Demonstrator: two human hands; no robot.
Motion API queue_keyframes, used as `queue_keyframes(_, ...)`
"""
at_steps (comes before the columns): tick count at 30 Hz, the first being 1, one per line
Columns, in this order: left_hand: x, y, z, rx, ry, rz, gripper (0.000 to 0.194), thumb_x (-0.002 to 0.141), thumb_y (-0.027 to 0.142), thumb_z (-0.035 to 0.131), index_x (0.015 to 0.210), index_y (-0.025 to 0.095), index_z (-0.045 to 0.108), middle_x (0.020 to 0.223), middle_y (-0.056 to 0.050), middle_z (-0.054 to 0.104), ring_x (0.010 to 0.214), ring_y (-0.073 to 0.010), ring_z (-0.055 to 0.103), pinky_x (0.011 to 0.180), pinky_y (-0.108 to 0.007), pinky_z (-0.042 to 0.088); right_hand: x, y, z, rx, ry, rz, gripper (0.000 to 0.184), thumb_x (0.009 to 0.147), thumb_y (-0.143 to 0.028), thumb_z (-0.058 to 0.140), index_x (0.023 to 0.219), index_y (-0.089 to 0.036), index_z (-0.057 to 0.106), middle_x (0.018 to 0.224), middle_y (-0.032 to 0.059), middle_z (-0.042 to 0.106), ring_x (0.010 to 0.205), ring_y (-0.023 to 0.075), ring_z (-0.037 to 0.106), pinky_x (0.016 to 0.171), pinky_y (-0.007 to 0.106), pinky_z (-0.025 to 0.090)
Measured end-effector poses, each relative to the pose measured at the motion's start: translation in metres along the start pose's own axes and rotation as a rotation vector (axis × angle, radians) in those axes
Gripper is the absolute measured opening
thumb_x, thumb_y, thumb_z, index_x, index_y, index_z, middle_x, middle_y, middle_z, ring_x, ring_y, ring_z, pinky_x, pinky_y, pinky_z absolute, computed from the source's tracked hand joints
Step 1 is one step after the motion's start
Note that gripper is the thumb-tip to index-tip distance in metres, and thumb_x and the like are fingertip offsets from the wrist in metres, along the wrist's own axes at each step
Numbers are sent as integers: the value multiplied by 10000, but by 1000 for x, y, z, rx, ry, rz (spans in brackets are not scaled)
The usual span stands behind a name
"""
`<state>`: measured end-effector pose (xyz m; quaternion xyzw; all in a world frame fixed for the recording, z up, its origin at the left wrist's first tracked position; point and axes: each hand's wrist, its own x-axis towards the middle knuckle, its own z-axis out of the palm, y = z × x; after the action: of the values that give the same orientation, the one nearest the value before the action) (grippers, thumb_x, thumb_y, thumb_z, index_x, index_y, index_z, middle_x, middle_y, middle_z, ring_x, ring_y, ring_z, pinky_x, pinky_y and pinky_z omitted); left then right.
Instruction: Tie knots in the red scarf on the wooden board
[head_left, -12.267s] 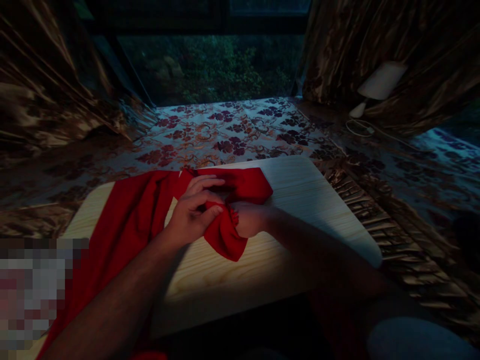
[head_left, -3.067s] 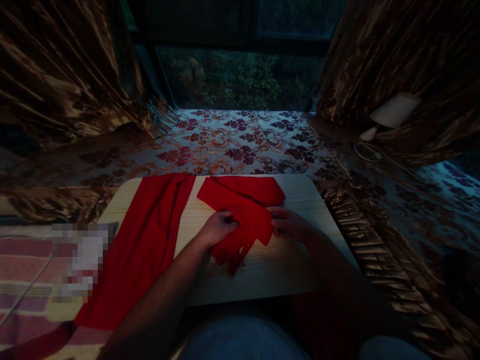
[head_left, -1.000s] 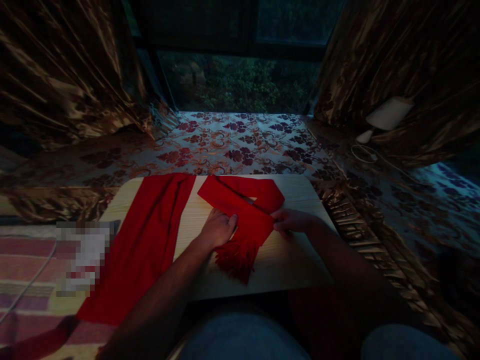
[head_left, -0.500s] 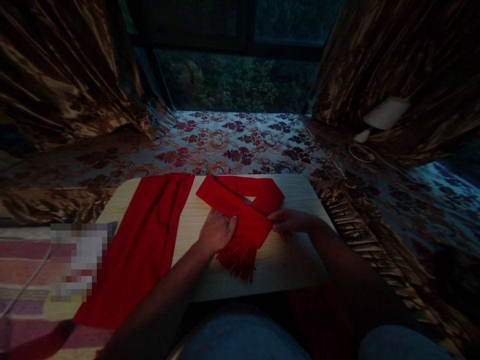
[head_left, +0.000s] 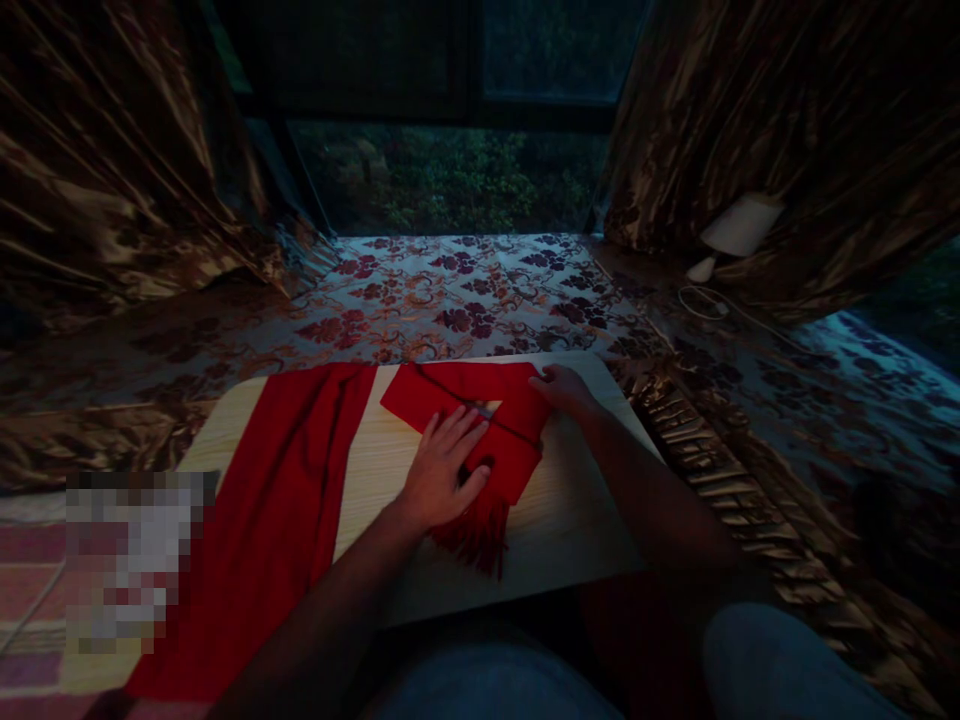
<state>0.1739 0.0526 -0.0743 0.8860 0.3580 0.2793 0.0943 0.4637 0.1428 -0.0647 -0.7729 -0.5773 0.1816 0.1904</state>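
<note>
A long red scarf [head_left: 300, 480] lies across a pale wooden board [head_left: 570, 520]. Its right end is folded into a loop, and the fringed tip [head_left: 472, 535] points toward me. My left hand [head_left: 444, 470] lies flat and open on the folded end, fingers spread. My right hand [head_left: 561, 388] rests on the far right corner of the fold, fingers curled onto the cloth. The rest of the scarf runs down to the lower left, off the board.
A floral cloth [head_left: 450, 290] covers the surface beyond the board, under a dark window. Shiny brown curtains [head_left: 112, 180] hang on both sides. A white lamp [head_left: 739, 228] with a cord stands at the right. My knees are at the bottom edge.
My left hand has opened from a pinch and now lies flat on the fold. My right hand has moved up from the fold's lower edge to its far right corner.
</note>
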Motion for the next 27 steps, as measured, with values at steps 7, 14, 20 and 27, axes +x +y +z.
queue_keyframes(7,32,17,-3,15,-274,5,697,924,546,533,1551,288,375,1646,-89,287,1529,-295,222,1241,-550,131,13,-3,3,-22,-112,-5,307,812,-425,636,876,-142,737,813,99,733,733,201,641,627,268,400)
queue_keyframes(14,56,25,4,27,-471,-69,737,868,725,484,1527,407,399,1597,-133,361,1454,-447,318,1140,-662,233,25,-9,-1,45,-18,-85,257,847,-326,589,1002,-146,689,932,80,717,790,180,602,692,258,430)
queue_keyframes(20,55,27,3,63,-457,-54,698,880,741,435,1501,422,441,1489,-150,464,1435,-438,334,1110,-644,279,36,-13,1,95,84,-123,301,860,-330,562,1069,-147,676,992,70,700,866,187,601,788,282,458)
queue_keyframes(27,55,28,1,55,-474,-33,675,883,755,407,1468,429,488,1360,-152,546,1337,-406,449,1076,-631,322,44,-4,8,68,128,-53,322,890,-328,540,1121,-152,678,1047,95,714,919,206,635,842,311,473)
